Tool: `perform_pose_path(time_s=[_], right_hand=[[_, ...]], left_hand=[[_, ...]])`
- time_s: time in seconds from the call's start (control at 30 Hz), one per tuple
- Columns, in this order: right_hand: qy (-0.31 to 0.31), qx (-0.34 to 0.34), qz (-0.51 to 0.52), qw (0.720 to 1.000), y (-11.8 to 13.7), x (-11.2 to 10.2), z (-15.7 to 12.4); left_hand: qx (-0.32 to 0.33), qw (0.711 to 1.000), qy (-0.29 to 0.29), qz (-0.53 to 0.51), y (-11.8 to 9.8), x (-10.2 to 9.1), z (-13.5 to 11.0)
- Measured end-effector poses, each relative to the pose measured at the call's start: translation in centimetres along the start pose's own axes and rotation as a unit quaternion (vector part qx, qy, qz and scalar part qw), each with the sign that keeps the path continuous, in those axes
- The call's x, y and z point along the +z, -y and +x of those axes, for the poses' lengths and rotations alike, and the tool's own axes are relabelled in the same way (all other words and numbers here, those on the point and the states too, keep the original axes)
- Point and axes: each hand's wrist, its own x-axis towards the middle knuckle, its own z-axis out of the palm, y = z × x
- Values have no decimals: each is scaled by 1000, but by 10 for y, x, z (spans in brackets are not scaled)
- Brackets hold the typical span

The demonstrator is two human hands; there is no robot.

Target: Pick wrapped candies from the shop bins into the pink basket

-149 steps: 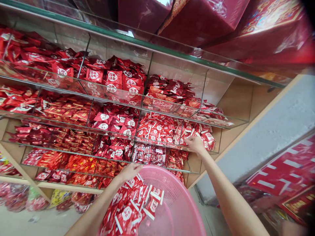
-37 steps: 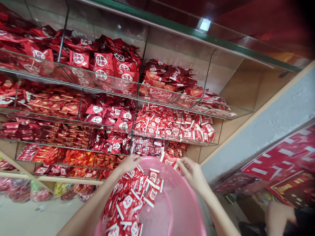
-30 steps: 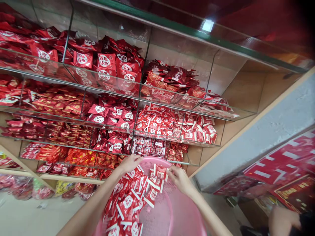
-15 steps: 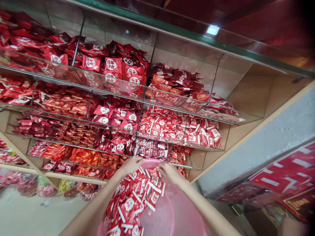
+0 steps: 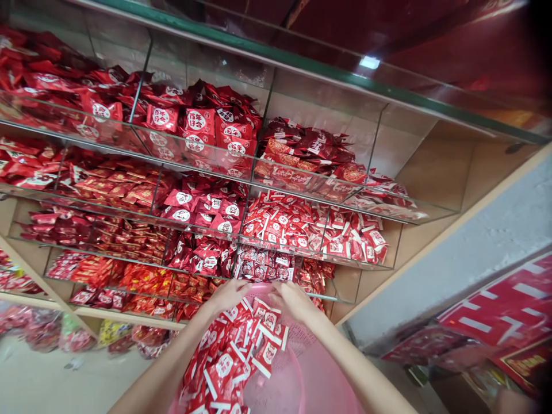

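A pink plastic basket (image 5: 319,374) is directly in front of me, its perforated side facing the shelves. Small red-and-white packets (image 5: 224,365) are heaped in its left half, while its smooth floor shows on the right. My left hand (image 5: 228,296) is closed over the far rim, left of centre. A short way to the right, my right hand (image 5: 294,300) has its fingers bent on the same rim, just beyond the packets. The fingertips of both hands are partly hidden.
Tiered glass-fronted shelves (image 5: 207,164) hold heaps of red packets in divided compartments. A green-edged glass shelf (image 5: 276,52) juts out overhead. Filled plastic bags (image 5: 77,333) lie on the floor at left. A grey wall (image 5: 435,259) and red printed packaging (image 5: 500,310) are at right.
My right hand has shifted slightly left, from beside the packets onto the far rim. My left hand stays at the rim. The shelves sit slightly lower in view.
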Motion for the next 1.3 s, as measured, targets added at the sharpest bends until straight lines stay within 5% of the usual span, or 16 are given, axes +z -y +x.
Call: perform_pose_path(time_s=[0.2,0.4,0.67,0.87,1.07,1.23,1.3], right_hand=[[-181,41,37,982,-27,-36,-16],[-426,150,78,889,-75,-83,-11],[-348,264,10,900,-92,-105,24],[-317,270,4,909,-98,-102,34],[-381,252,55,888,-102,-109,20],[-530,195,141,813,-84,-118,-23],[-540,180,181,802,-69,-114,-41]], left_hand=[[3,1000,10,-4,3,1,2],[4,1000,6,14,-4,3,3],[7,1000,4,-9,-5,-1,-1],[-12,1000,4,-7,-3,-5,-4],[-8,1000,3,-13,-1,-7,-3],[-25,999,4,-23,0,-5,0],[-21,1000,9,-15,0,-4,1]])
